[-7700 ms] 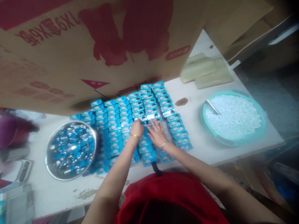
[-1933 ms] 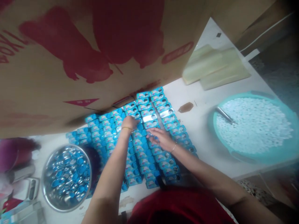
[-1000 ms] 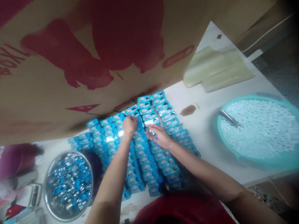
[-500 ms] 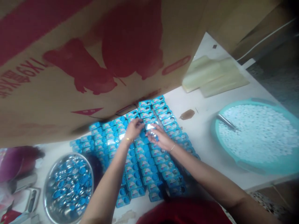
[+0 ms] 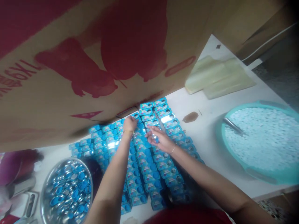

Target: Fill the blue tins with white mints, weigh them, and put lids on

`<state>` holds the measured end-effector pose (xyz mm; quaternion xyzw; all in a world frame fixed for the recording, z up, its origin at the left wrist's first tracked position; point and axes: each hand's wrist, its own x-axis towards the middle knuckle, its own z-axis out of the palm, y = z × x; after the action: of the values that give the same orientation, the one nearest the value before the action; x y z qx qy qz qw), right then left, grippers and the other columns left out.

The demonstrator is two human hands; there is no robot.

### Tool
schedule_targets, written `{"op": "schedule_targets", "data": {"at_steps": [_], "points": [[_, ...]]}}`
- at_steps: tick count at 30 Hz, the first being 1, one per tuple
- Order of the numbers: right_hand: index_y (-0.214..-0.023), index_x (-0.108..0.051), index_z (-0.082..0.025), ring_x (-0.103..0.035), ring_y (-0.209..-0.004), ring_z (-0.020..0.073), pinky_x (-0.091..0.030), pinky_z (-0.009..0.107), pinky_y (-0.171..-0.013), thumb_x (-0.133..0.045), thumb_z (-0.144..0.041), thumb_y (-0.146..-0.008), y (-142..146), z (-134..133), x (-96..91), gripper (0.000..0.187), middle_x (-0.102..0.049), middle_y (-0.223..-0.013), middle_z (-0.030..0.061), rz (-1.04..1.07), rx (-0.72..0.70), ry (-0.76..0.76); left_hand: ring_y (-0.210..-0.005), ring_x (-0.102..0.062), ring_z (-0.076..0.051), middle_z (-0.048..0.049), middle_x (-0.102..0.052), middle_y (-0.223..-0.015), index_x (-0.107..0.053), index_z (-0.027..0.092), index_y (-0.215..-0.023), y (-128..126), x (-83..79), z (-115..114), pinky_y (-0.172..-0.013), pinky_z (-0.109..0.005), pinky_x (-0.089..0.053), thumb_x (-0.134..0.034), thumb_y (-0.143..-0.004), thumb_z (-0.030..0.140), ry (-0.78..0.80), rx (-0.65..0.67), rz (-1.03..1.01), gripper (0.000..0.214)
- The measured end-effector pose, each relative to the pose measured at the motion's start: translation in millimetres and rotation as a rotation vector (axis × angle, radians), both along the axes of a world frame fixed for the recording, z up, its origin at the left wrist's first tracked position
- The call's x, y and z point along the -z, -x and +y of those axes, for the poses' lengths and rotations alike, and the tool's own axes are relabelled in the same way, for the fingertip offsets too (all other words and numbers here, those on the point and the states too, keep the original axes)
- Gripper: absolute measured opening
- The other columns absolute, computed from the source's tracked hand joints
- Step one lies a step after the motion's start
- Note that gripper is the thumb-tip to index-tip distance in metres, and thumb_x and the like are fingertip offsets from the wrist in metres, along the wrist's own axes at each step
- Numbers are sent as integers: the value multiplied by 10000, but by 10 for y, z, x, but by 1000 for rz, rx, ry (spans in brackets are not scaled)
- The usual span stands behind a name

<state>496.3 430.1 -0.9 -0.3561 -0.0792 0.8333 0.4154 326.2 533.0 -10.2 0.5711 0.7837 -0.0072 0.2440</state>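
Note:
Rows of small blue tins (image 5: 149,168) with printed labels and round openings or blue caps cover the middle of the table. Over the far part of the rows is my left hand (image 5: 130,124), its fingers curled down at a tin; whatever is between the fingertips is hidden. To its right, my right hand (image 5: 161,140) is turned partly palm up, with its fingers bent around a few small blue-and-silver caps (image 5: 155,138). A metal bowl (image 5: 43,199) at the left is full of similar blue and silver caps (image 5: 72,189).
A large cardboard box (image 5: 88,62) stands behind the tins. At the right is a turquoise basin (image 5: 233,158) of small white pieces (image 5: 263,140), with a metal scoop handle (image 5: 233,126) in it. Yellowish bags or sheets (image 5: 219,76) lie farther back.
My left hand has drawn away from my right hand, toward the left, and its fingers now point down at the tins. My right hand stays nearly in place. The view has shifted slightly.

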Motion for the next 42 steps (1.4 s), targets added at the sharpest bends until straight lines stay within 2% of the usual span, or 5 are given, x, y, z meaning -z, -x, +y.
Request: {"op": "schedule_targets", "data": {"at_steps": [11,21,27,33,42], "points": [[-1179,-424,-251,-541,-501,104,-315,197,-419,-576,-349,-833,-1,33,53,390,-658,-762,7,147,-59,-33,-931,-624,-314,-179,-673,-952,-676,152,-870,-61,-168,116,-768,-357,-458,-611,-746,421,139,170,249,304],[-1079,-509,-283,-527,-497,81,-353,188,-426,-710,-351,-743,119,80,10,397,-614,-717,-55,113,52,97,-749,-572,-151,-27,-624,-796,-633,163,-780,-162,-365,-649,-750,-282,-462,-662,-713,414,24,275,-854,261],[-833,-612,-184,-510,-483,73,-307,175,-406,-663,-503,-742,111,115,21,335,-606,-655,-9,-43,81,107,-590,-502,-100,28,-542,-614,-571,156,-708,34,-107,-30,-597,-204,-407,-598,-736,290,-271,-39,-341,139],[-741,-619,-179,-539,-517,86,-300,171,-400,-680,-533,-699,60,106,11,362,-585,-650,-8,-136,54,151,-756,-628,-190,-87,-683,-792,-646,142,-767,114,30,533,-667,-245,-445,-659,-707,337,145,108,128,204],[-1039,-548,-192,-428,-367,56,-188,155,-324,-600,-549,-749,136,145,-34,463,-584,-604,-32,-214,55,-5,-943,-630,-330,-204,-664,-1005,-672,131,-913,89,-112,522,-759,-357,-473,-639,-700,543,195,144,307,465]]}}
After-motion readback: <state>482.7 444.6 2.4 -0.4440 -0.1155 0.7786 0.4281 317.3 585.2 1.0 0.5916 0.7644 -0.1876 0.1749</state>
